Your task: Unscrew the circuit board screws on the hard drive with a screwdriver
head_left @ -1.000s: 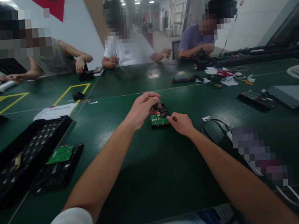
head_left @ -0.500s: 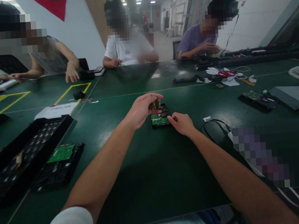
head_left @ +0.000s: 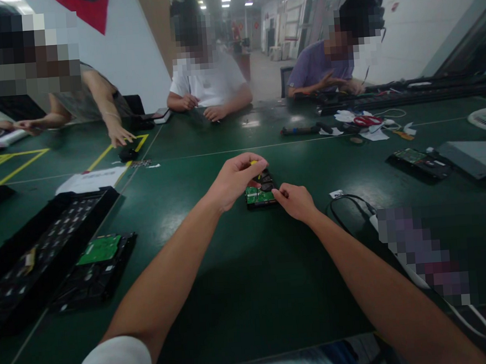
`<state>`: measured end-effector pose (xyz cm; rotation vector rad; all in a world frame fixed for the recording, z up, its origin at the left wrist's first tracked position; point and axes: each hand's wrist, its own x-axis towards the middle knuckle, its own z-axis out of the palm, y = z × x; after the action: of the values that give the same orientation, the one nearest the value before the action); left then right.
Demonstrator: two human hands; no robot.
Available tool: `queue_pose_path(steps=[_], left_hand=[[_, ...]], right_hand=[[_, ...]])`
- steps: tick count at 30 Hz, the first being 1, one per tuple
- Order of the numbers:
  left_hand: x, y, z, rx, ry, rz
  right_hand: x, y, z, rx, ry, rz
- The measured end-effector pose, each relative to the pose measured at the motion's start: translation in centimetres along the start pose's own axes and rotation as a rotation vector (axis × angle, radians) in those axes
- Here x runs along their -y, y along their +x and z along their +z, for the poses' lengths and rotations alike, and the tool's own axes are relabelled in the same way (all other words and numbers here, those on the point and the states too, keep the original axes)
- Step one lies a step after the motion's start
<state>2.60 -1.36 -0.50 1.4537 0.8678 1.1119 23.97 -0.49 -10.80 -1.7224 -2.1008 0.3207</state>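
Note:
A small hard drive lies circuit board up on the green table, its green board facing me. My left hand hovers over its far end, fingers closed round a screwdriver with a yellow and black handle. My right hand rests at the drive's right edge, fingers curled in a pinch against it. Both forearms reach in from the bottom of the view.
A black tray and another drive with a green board sit at the left. A black cable and white power strip lie at the right. More drives, red scissors and three seated people are farther back.
My left hand has shifted slightly right and lower over the drive, turning the screwdriver. The person at the far left has reached a hand out toward a black object on the table.

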Motion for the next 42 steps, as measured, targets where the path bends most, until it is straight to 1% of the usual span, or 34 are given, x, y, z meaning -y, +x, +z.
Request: queue_pose_path(steps=[4,6,13,19,24,27,34,39,42], left_hand=[[0.18,0.13,-0.30,-0.034,0.086,0.023],[0.20,0.19,-0.39,-0.022,0.085,0.017],[-0.26,-0.20,-0.16,0.086,-0.150,-0.104],[-0.22,0.00,0.00,0.027,-0.232,-0.139],[-0.37,0.02,-0.12,0.081,-0.172,-0.113],[-0.52,-0.03,-0.30,0.070,-0.129,-0.088],[-0.60,-0.03,-0.31,0.097,-0.261,-0.147],[-0.29,0.05,-0.12,0.079,-0.279,-0.111],[-0.01,0.04,-0.09,0.098,-0.241,-0.088]], right_hand=[[-0.03,0.01,0.10,-0.009,0.009,0.006],[-0.03,0.02,0.16,-0.014,0.001,0.005],[0.04,0.03,0.16,-0.030,-0.008,0.005],[0.24,-0.14,-0.13,-0.013,0.009,-0.002],[0.15,-0.12,-0.10,-0.010,0.010,-0.002],[0.23,-0.11,-0.17,-0.003,0.006,0.007],[0.15,-0.04,-0.15,0.001,-0.006,0.020],[-0.15,0.09,0.20,0.001,-0.014,0.017],[-0.19,0.13,0.29,0.003,-0.012,0.016]])
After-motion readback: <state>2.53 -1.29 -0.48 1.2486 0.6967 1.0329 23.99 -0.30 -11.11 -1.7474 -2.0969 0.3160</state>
